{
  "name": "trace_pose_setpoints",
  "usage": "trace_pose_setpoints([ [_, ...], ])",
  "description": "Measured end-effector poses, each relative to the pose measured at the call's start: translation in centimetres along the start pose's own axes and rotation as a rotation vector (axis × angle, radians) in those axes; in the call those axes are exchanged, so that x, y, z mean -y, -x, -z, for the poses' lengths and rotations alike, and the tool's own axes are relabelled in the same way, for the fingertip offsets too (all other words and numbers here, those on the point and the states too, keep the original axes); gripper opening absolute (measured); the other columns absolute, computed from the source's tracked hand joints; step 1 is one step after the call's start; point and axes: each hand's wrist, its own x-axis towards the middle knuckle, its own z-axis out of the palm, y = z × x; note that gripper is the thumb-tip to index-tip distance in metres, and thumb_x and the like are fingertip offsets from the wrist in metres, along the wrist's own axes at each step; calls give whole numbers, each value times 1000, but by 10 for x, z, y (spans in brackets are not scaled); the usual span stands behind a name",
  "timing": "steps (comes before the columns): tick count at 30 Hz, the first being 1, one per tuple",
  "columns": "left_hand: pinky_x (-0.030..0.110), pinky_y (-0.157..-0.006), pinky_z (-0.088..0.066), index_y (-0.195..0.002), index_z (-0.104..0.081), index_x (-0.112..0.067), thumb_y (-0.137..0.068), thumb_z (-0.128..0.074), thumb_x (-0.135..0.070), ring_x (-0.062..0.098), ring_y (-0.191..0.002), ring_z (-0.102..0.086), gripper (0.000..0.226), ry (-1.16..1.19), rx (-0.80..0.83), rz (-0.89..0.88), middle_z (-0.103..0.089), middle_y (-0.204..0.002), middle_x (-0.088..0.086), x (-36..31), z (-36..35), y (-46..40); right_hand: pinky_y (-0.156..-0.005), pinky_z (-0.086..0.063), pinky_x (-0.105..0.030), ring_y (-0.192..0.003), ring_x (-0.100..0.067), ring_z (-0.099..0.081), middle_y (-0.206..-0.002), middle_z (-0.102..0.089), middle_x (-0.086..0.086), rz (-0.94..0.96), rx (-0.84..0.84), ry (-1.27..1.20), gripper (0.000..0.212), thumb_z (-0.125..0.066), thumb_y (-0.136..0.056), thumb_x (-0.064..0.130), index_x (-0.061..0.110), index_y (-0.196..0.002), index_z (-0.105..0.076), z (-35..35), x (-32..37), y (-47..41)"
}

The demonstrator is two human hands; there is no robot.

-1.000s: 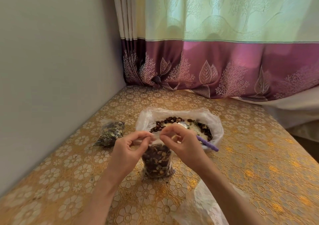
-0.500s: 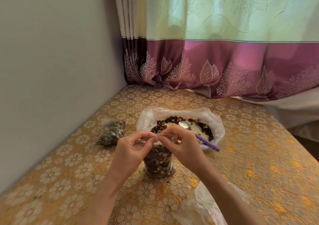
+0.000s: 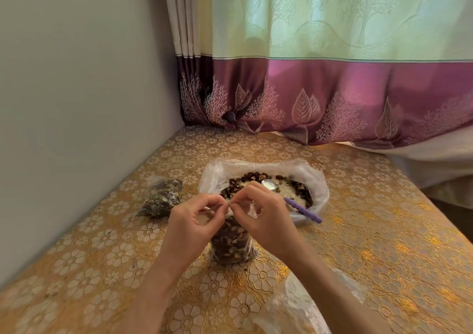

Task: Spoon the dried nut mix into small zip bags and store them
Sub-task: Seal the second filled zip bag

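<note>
A small clear zip bag [image 3: 231,242] full of dark nut mix stands upright on the table in front of me. My left hand [image 3: 195,222] and my right hand [image 3: 263,213] pinch its top edge, their fingertips meeting above the bag. Behind it sits a large plastic-lined bowl of nut mix [image 3: 266,187] with a purple-handled spoon [image 3: 298,205] resting in it, handle pointing right. A second filled zip bag [image 3: 161,200] lies on the table to the left, near the wall.
The table has a gold floral cloth [image 3: 371,244]. A grey wall [image 3: 76,103] runs along its left side and a green and purple curtain [image 3: 332,90] hangs behind. Crumpled clear plastic [image 3: 294,305] lies at the near edge under my right forearm.
Both hands stay pinched on the bag's top edge; their fingertips have drawn slightly closer together. The bag, bowl and spoon have not moved.
</note>
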Motion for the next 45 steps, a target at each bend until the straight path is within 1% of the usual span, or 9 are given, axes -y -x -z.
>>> trace_pose_setpoints([
  [9, 7, -67, -49, -82, -64, -33, -77, -71, -8, -1, -78, -64, 27, -43, 12, 42, -68, -78, -11, 3, 4, -3, -63, -39, -7, -72, 5, -52, -73, -57, 9, -114, 5, -115, 9, -68, -81, 1, 10, -78, -67, 10, -4, -2],
  [16, 8, -49, -44, -78, -71, -18, -74, -71, -19, 2, -55, -61, 4, 112, -10, 225, -72, -78, -8, 11, 19, -5, -63, -40, -14, -68, 0, -52, -76, -63, 2, -233, 43, -131, 8, -70, -82, 9, 16, -79, -68, 28, -19, -4],
  [22, 10, -42, -38, -73, -69, -15, -66, -69, -31, 4, -46, -48, 17, 237, -72, 302, -68, -68, 2, 16, 24, -7, -63, -42, -10, -67, 1, -54, -77, -63, 4, -230, 49, -62, 12, -70, -82, 11, 21, -77, -65, 34, -23, -5],
  [25, 16, -52, -50, -84, -67, -18, -69, -66, -42, 8, -58, -60, 28, 342, -170, 356, -71, -77, 1, 25, 30, -5, -60, -45, -12, -62, 2, -54, -73, -61, 4, -322, -23, -86, 17, -70, -80, 10, 23, -72, -61, 44, -30, -2],
  [29, 22, -78, -54, -109, -57, -30, -59, -68, -66, 8, -90, -66, 62, 272, 171, 460, -69, -103, -5, 32, 15, -3, -56, -46, -14, -55, 1, -54, -66, -62, 4, -372, -89, -148, 13, -73, -76, 16, 21, -70, -63, 50, -33, 2],
  [33, 26, -89, -50, -131, -33, -43, -55, -72, -62, -1, -102, -59, 88, 188, 458, 506, -53, -117, -22, 30, -19, 1, -61, -52, -18, -56, -4, -60, -66, -65, 3, -357, -60, -171, 12, -70, -79, 15, 24, -74, -65, 43, -28, 1],
  [36, 18, -81, -45, -128, -28, -50, -57, -72, -57, -9, -95, -54, 84, 141, 449, 520, -50, -109, -25, 32, -29, 5, -61, -51, -15, -58, -1, -61, -67, -67, 4, -399, -12, -234, 20, -66, -84, 6, 24, -77, -66, 47, -29, -2],
  [40, 6, -68, -44, -116, -44, -40, -59, -74, -55, -8, -94, -55, 66, 101, 421, 527, -57, -106, -21, 34, -31, 7, -59, -54, -19, -55, -2, -61, -69, -66, 6, -402, -77, -64, 16, -65, -84, 4, 19, -81, -69, 48, -35, 0],
  [45, 16, -76, -52, -112, -52, -33, -70, -77, -33, -2, -95, -63, 49, 304, 355, 563, -66, -109, -5, 36, -30, 7, -54, -52, -16, -50, -5, -62, -65, -65, 3, -409, -185, -22, 9, -67, -83, 8, 14, -78, -65, 46, -39, 2],
])
